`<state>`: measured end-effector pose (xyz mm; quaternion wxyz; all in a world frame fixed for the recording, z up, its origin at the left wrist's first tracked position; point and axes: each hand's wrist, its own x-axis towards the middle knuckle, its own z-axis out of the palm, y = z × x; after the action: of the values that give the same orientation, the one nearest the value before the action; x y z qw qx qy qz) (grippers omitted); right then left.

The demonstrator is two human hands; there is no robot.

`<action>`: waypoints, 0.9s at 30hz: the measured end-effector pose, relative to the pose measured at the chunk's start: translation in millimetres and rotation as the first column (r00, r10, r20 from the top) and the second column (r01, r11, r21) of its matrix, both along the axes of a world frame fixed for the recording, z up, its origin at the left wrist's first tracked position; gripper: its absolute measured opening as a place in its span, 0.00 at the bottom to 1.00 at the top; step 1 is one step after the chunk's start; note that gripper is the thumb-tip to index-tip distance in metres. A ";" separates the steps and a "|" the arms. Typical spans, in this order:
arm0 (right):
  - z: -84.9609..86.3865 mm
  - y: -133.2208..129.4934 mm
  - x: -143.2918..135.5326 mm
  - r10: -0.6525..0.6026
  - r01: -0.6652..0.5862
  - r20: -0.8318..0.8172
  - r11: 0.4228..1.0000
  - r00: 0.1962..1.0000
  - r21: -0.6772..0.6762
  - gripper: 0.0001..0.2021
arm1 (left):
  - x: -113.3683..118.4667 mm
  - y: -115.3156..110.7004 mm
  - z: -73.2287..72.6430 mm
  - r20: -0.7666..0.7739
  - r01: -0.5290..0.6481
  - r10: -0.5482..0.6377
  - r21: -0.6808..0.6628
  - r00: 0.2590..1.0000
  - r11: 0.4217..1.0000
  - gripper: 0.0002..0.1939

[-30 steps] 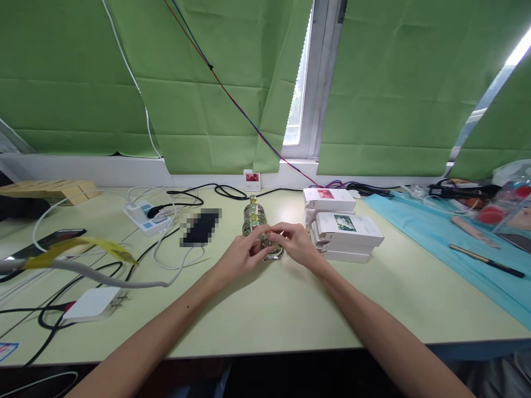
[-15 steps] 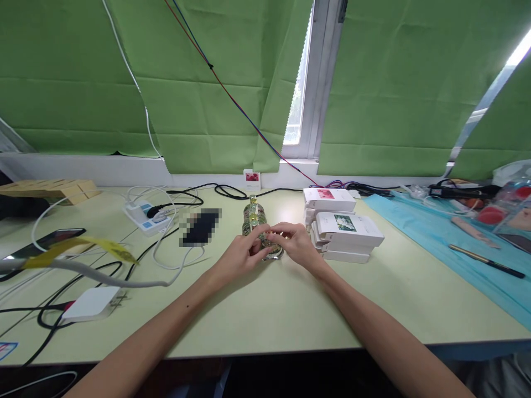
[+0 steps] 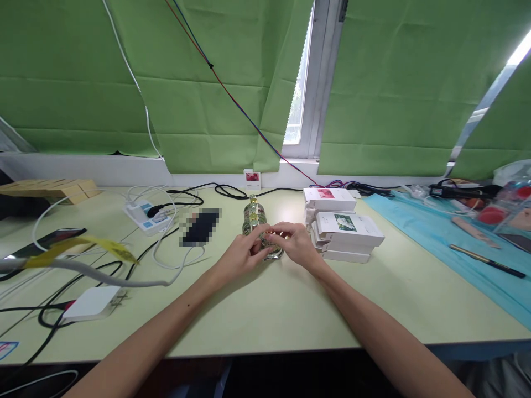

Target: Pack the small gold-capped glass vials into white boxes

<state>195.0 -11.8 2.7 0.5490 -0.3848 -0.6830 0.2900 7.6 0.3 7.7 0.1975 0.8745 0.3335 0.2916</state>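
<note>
Several clear glass bottles with yellowish tops [image 3: 253,213] stand in a row at the middle of the table [image 3: 265,315]. At the near end of the row, my left hand [image 3: 246,249] has its thumb and fingers closed on the nearest glass bottle, which the hands partly cover. Opposite it, my right hand [image 3: 292,240] is pinched at the same bottle's top, its fingertips meeting those of the left. Whatever small part lies between the right fingertips is hidden. White boxes [image 3: 348,224] with flower pictures are stacked just right of my right hand.
A dark pixelated device [image 3: 201,226], a power strip [image 3: 147,215] and tangled cables lie left of the bottles. A white adapter [image 3: 92,303] sits nearer. On the right, a blue sheet [image 3: 431,237] carries a pen [image 3: 485,261]. One small box [image 3: 252,179] stands behind.
My right fingers have shifted very slightly at the nearest bottle. Otherwise the hands, bottles and boxes look the same.
</note>
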 end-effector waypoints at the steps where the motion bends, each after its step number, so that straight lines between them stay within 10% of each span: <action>1: 0.0 0.2 0.2 -0.001 0.001 0.003 1.000 1.000 0.002 0.06 | 0.2 -0.2 0.3 0.000 0.001 -0.001 0.001 1.000 1.000 0.22; 27: -2.0 1.3 -2.5 -0.030 0.029 -0.056 0.999 0.998 -0.023 0.05 | 1.3 -2.8 2.5 0.024 -0.007 0.007 -0.026 1.000 1.000 0.21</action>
<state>192.5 -10.5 0.7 0.5677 -0.3927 -0.6583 0.3003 8.9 -2.4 10.1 0.2118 0.8671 0.3379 0.2986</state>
